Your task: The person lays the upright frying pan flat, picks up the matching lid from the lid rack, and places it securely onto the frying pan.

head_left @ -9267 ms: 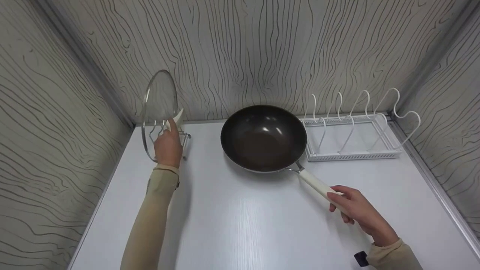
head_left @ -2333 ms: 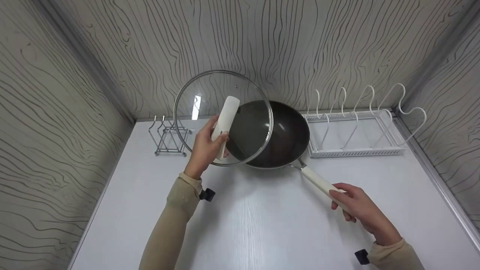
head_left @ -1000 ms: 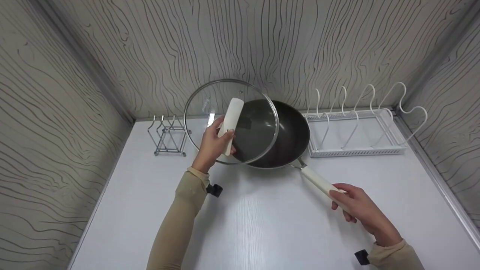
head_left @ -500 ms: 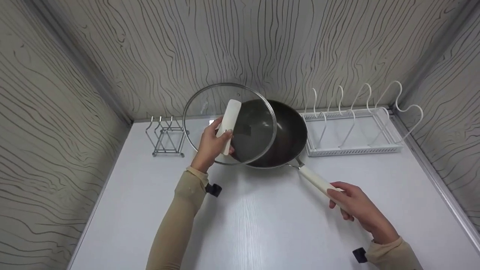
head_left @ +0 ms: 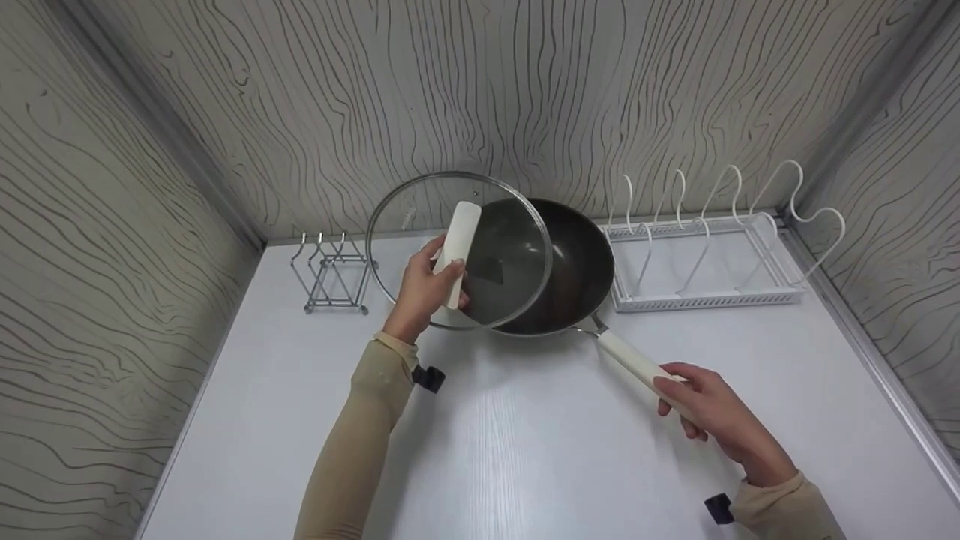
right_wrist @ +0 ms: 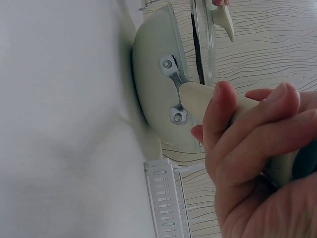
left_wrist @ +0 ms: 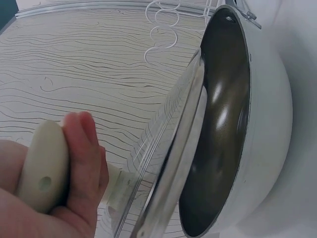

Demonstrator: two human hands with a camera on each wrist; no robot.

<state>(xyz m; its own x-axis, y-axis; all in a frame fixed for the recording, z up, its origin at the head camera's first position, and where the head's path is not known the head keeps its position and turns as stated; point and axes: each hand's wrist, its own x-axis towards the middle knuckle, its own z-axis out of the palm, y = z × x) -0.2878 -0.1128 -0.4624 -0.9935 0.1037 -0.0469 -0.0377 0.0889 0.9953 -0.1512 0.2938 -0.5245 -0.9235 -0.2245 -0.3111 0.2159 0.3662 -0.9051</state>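
A glass lid [head_left: 401, 206] with a metal rim and a cream handle [head_left: 463, 229] is held over the left part of a wok [head_left: 577, 262]. My left hand [head_left: 424, 292] grips the lid's handle. In the left wrist view the lid [left_wrist: 163, 163] tilts, its right-hand rim close to the wok's rim; whether they touch I cannot tell. The wok [left_wrist: 270, 124] is dark inside and pale outside, and stands on the table. My right hand [head_left: 712, 405] holds the wok's long cream handle [head_left: 630, 358]; in the right wrist view its fingers [right_wrist: 257, 134] wrap round it.
At the back left stands a small metal wire rack [head_left: 337, 304]. To the wok's right is a white rack [head_left: 709, 302] with tall curved dividers, close to the wok's side. A patterned wall [head_left: 480, 90] rises right behind the white table [head_left: 487, 450].
Over several seconds my left hand has carried the lid from the small metal rack rightward over the wok. In the last second it has lowered slightly. My right hand keeps its hold.
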